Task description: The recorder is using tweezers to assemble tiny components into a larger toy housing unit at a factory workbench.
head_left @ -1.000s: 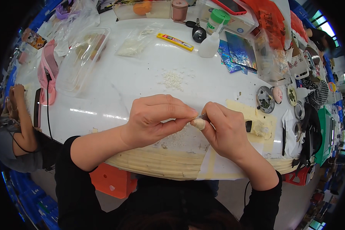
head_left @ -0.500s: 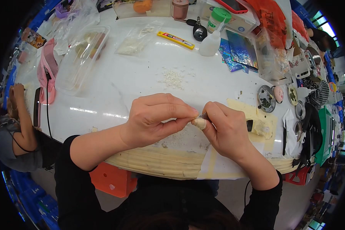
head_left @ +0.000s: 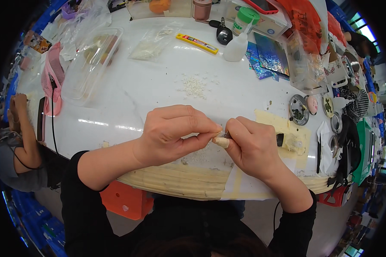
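Observation:
Over the near part of the table, my left hand (head_left: 173, 133) pinches thumb and forefinger together at something too small to make out. Its fingertips meet those of my right hand (head_left: 254, 145), whose fingers curl in a closed grip. A cream-coloured wrap (head_left: 221, 141) covers my right thumb tip. A sliver of something dark shows between the right thumb and forefinger; its kind is hidden. Beyond both hands lies a loose heap of tiny white pieces (head_left: 194, 87), with more scattered on the tabletop under my fingers.
A yellow box-cutter knife (head_left: 197, 43), a white squeeze bottle (head_left: 236, 48) and a car key (head_left: 223, 34) lie at the back. Left stands a clear plastic container (head_left: 92, 68). A round metal dish (head_left: 298, 110) sits right; another person's arm (head_left: 25, 128) is far left.
My right hand has turned slightly and shifted a little down and right, so less of the dark sliver shows. The left hand stays nearly in place.

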`<control>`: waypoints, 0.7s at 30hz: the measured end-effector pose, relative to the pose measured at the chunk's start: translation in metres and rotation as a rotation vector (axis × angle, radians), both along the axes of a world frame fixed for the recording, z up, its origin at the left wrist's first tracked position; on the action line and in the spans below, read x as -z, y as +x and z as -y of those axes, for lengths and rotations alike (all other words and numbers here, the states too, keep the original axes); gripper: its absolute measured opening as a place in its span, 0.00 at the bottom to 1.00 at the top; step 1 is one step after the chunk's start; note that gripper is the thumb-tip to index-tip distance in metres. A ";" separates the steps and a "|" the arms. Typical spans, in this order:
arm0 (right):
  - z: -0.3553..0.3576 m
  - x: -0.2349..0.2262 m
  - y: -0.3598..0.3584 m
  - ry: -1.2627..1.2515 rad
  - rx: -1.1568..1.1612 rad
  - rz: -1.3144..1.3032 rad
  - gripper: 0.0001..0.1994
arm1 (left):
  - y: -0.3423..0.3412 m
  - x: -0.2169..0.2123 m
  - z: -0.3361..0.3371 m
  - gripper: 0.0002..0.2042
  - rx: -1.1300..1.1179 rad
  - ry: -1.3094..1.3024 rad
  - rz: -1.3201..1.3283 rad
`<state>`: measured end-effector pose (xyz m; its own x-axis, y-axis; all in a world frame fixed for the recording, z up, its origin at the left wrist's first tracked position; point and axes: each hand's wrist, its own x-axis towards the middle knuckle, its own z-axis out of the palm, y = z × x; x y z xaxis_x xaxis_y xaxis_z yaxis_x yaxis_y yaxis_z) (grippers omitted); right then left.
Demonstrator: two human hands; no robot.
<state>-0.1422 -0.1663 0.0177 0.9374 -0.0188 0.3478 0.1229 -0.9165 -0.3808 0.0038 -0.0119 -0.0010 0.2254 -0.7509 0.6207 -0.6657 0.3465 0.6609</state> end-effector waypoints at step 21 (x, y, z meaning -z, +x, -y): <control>0.003 0.005 0.002 0.020 0.070 0.000 0.16 | 0.003 0.000 0.000 0.13 -0.019 -0.030 0.111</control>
<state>-0.1406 -0.1689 0.0132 0.9333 -0.0917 0.3471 0.0587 -0.9149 -0.3995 0.0064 -0.0123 -0.0009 0.1683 -0.7276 0.6651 -0.7405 0.3520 0.5725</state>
